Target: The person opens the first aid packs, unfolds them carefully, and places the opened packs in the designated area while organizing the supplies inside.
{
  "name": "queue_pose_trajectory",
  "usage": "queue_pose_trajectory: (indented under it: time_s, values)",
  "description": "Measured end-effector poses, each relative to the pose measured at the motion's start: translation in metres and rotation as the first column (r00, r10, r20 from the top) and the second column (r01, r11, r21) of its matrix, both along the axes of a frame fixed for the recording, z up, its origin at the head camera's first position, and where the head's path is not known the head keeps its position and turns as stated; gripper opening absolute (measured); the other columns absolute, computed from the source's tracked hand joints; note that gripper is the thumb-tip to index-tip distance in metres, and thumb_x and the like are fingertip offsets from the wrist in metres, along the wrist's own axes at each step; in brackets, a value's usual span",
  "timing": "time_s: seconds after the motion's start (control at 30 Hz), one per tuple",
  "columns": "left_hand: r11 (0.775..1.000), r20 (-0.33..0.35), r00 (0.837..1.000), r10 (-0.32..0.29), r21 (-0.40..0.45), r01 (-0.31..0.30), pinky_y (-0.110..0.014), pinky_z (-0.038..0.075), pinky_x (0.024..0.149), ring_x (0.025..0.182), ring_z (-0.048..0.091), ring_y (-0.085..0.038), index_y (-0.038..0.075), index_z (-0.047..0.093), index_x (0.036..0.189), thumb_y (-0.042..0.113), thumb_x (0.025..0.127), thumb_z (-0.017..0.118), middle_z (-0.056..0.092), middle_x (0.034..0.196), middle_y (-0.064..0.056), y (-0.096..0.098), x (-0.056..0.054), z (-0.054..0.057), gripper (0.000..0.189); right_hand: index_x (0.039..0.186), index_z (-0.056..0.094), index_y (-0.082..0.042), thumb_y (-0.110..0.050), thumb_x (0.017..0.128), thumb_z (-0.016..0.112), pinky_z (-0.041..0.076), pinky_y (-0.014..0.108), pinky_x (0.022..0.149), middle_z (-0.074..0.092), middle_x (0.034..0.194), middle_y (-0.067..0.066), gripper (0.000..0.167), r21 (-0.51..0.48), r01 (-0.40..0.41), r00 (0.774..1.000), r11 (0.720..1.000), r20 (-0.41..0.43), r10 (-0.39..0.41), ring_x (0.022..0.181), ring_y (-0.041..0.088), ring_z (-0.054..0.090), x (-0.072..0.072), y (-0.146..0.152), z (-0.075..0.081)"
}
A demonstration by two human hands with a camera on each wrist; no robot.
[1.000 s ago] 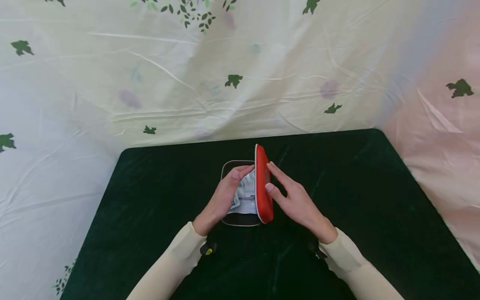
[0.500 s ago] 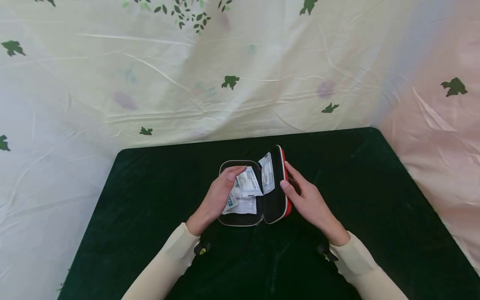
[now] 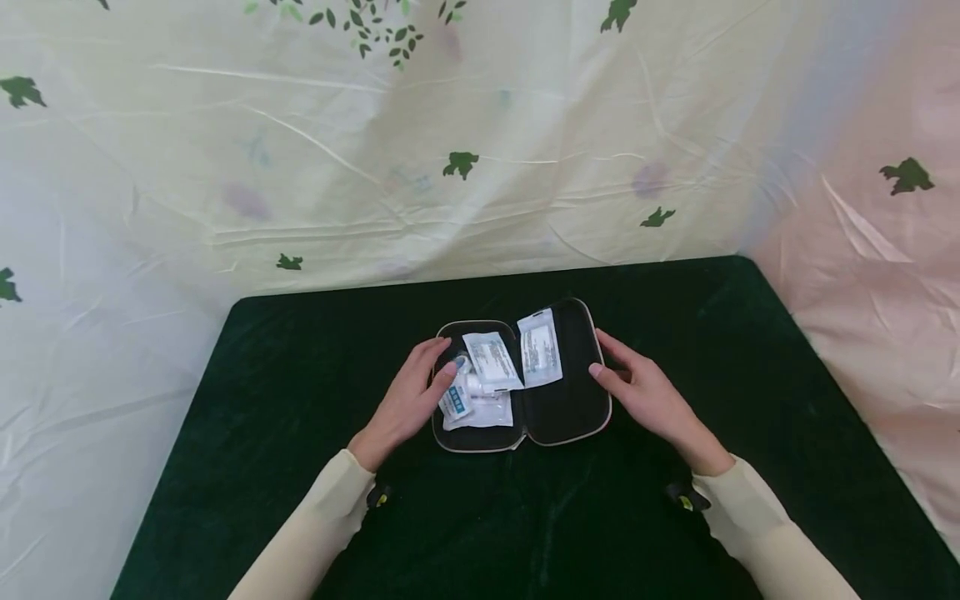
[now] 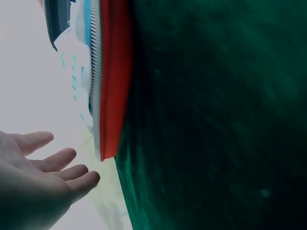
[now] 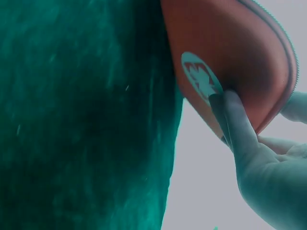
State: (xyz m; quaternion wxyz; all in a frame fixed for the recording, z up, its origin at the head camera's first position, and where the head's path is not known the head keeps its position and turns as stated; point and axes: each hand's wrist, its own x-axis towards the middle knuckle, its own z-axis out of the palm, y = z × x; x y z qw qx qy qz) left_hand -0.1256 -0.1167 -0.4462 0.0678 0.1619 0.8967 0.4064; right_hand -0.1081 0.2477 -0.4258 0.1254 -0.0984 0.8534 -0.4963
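A small zip case [image 3: 491,439] with a red outside and black lining lies unfolded in the head view. Its base, on the left, holds a white packet [image 3: 491,360], a smaller packet with blue print [image 3: 456,402] and other white items. Another white packet [image 3: 542,354] lies against the lid [image 3: 573,408]. My right hand [image 3: 648,387] holds the lid's right edge, thumb at the rim, fingers behind its red outside, which bears a white emblem [image 5: 201,76]. My left hand [image 3: 405,392] is at the base's left edge, with loosely extended fingers [image 4: 57,160] and nothing gripped.
A dark green cloth [image 3: 480,533] covers the table under the case. Behind and beside the table hangs a pale curtain [image 3: 360,167] with leaf and bird-like prints.
The lid has swung from upright over to the right, baring the lining and packets. My right hand moved right with it, while my left hand drew left off the contents.
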Motion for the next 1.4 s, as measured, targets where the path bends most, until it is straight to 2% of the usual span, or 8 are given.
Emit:
queue_pose_trajectory:
  time_s: [0.33, 0.57, 0.8, 0.93, 1.03, 1.13, 1.27, 1.4]
  values:
    - [0.979, 0.134, 0.990, -0.033, -0.197, 0.059, -0.057, 0.019, 0.124, 0.159, 0.009, -0.036, 0.012, 0.016, 0.167, 0.069, 0.101, 0.044, 0.004, 0.174, -0.011, -0.005, 0.003, -0.010, 0.091, 0.161, 0.027, 0.003, -0.028, 0.110, 0.052, 0.045, 0.062, 0.107, 0.034, 0.160, 0.031, 0.065, 0.111, -0.009, 0.998, 0.994, 0.056, 0.003, 0.134, 0.048, 0.052, -0.010, 0.018, -0.012]
    - [0.959, 0.172, 0.980, -0.096, -0.249, 0.137, -0.054, 0.021, 0.124, 0.159, 0.011, -0.032, 0.011, 0.011, 0.167, 0.069, 0.098, 0.051, -0.004, 0.174, -0.009, -0.010, 0.005, -0.013, 0.098, 0.160, 0.027, 0.005, -0.035, 0.110, 0.050, 0.045, 0.062, 0.108, 0.036, 0.159, 0.032, 0.068, 0.128, 0.011, 0.995, 0.992, 0.097, -0.024, 0.136, 0.047, 0.050, -0.013, 0.020, -0.019]
    - [0.949, 0.185, 0.975, -0.123, -0.265, 0.170, -0.054, 0.018, 0.125, 0.158, 0.011, -0.032, 0.008, 0.012, 0.166, 0.070, 0.099, 0.048, -0.004, 0.174, -0.009, -0.012, 0.006, -0.016, 0.099, 0.159, 0.029, 0.005, -0.039, 0.109, 0.050, 0.053, 0.054, 0.097, 0.053, 0.145, 0.031, 0.070, 0.200, -0.013, 0.992, 0.980, 0.124, -0.012, 0.124, 0.041, 0.060, -0.017, 0.018, -0.019]
    - [0.951, 0.193, 0.973, -0.124, -0.256, 0.172, -0.055, 0.017, 0.125, 0.158, 0.011, -0.032, 0.009, 0.011, 0.166, 0.070, 0.099, 0.047, -0.005, 0.174, -0.008, -0.013, 0.006, -0.016, 0.098, 0.158, 0.030, 0.008, -0.042, 0.109, 0.049, 0.051, 0.058, 0.099, 0.049, 0.147, 0.034, 0.072, 0.273, 0.010, 0.995, 0.962, 0.088, -0.036, 0.127, 0.045, 0.057, -0.021, 0.015, -0.016]
    - [0.955, 0.190, 0.975, -0.119, -0.247, 0.165, -0.055, 0.018, 0.125, 0.158, 0.011, -0.032, 0.010, 0.011, 0.167, 0.070, 0.099, 0.047, -0.004, 0.174, -0.008, -0.013, 0.007, -0.016, 0.097, 0.157, 0.033, 0.007, -0.041, 0.109, 0.050, 0.047, 0.063, 0.103, 0.043, 0.152, 0.034, 0.070, 0.308, 0.067, 0.997, 0.949, 0.002, -0.071, 0.132, 0.047, 0.052, -0.022, 0.010, -0.013]
    - [0.957, 0.152, 0.982, -0.111, -0.250, 0.146, -0.056, 0.018, 0.125, 0.159, 0.010, -0.032, 0.011, 0.014, 0.167, 0.071, 0.099, 0.047, 0.000, 0.174, -0.008, -0.011, 0.007, -0.015, 0.096, 0.156, 0.039, 0.003, -0.039, 0.108, 0.051, 0.039, 0.064, 0.111, 0.041, 0.157, 0.029, 0.065, 0.293, 0.111, 0.992, 0.950, -0.088, -0.089, 0.140, 0.046, 0.044, -0.022, 0.002, -0.012]
    - [0.948, 0.017, 0.992, -0.127, -0.291, 0.126, -0.059, 0.017, 0.124, 0.159, 0.012, -0.031, 0.011, 0.024, 0.165, 0.067, 0.100, 0.049, 0.012, 0.173, -0.008, 0.003, 0.005, -0.009, 0.090, 0.153, 0.045, 0.000, -0.033, 0.108, 0.055, 0.033, 0.063, 0.116, 0.043, 0.157, 0.025, 0.057, 0.276, 0.127, 0.983, 0.953, -0.163, -0.083, 0.145, 0.043, 0.040, -0.024, -0.015, -0.014]
    - [0.921, -0.116, 0.970, -0.212, -0.357, 0.159, -0.060, 0.016, 0.124, 0.159, 0.013, -0.028, 0.011, 0.036, 0.161, 0.063, 0.102, 0.050, 0.023, 0.171, -0.006, 0.025, 0.002, -0.001, 0.080, 0.151, 0.049, 0.000, -0.030, 0.107, 0.057, 0.035, 0.062, 0.115, 0.047, 0.155, 0.024, 0.054, 0.284, 0.121, 0.981, 0.951, -0.183, -0.070, 0.143, 0.041, 0.044, -0.028, -0.029, -0.019]
